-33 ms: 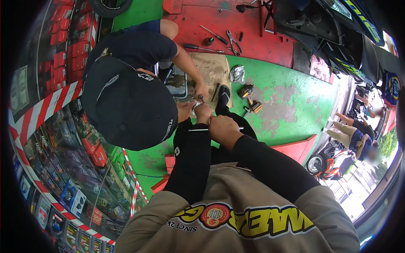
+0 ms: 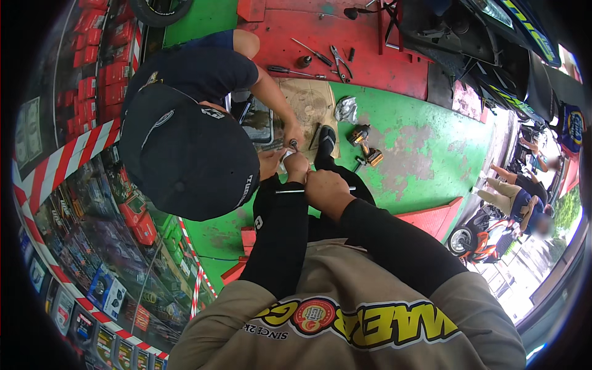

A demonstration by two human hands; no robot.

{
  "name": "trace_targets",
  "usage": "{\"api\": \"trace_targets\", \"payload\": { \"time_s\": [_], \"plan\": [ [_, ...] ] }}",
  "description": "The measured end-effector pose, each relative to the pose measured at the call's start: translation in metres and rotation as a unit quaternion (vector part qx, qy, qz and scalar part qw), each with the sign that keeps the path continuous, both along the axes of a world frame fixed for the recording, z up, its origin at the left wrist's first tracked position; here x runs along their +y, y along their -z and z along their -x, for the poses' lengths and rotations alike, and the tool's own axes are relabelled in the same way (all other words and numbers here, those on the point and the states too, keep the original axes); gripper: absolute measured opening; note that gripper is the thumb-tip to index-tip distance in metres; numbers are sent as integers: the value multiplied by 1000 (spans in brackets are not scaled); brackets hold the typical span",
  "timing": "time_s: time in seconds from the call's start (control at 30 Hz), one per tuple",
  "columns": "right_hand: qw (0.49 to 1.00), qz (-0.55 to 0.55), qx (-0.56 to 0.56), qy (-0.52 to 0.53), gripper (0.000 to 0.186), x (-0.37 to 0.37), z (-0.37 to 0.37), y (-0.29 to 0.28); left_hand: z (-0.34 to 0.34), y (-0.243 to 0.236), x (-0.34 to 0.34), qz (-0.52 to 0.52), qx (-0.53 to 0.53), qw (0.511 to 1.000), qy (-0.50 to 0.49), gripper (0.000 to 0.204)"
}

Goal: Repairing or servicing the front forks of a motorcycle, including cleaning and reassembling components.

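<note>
My right hand [image 2: 327, 187] is closed round a thin silver metal rod [image 2: 290, 192], which sticks out on both sides of the fist. Just ahead and to its left, my left hand [image 2: 298, 165] is closed beside a white cloth [image 2: 287, 158]; what its fingers hold is hidden. A co-worker in a black cap [image 2: 188, 151] crouches at my left. One of that person's hands [image 2: 294, 131] reaches a small round metal part [image 2: 293, 143] just beyond my left fingers, and the other hand [image 2: 269, 162] is beside the cloth.
Beyond the hands are a sheet of cardboard [image 2: 314, 98] and a dark tray [image 2: 262, 126]. A yellow-black cordless impact driver [image 2: 366, 146] lies on the green floor to the right. Pliers [image 2: 340, 63] and screwdrivers [image 2: 296, 72] lie on the red platform. Merchandise shelves [image 2: 105, 228] line the left.
</note>
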State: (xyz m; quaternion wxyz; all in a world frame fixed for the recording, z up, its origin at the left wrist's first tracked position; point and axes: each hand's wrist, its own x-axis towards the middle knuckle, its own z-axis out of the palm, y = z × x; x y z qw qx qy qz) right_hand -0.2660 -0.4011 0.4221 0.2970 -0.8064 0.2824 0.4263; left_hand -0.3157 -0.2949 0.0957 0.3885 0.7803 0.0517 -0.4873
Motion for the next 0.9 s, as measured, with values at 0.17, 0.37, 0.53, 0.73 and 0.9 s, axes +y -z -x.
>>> {"api": "trace_targets", "payload": {
  "time_s": [0.17,0.37,0.53,0.73,0.9],
  "plan": [
    [999,-28,-3,-26,27,7,-4,-10,-18,4,34,177,215,935,-219,21],
    [996,-55,-17,-62,27,14,-20,-22,-1,84,53,-44,-88,982,160,21],
    [998,-44,-4,-33,27,10,-14,-15,30,68,60,-138,-255,906,308,23],
    [999,-44,-8,-13,28,13,-16,-23,-5,68,40,-124,-119,947,272,27],
    [999,-42,-4,2,31,6,-5,-13,0,64,25,90,-105,990,13,19]
  ]
}}
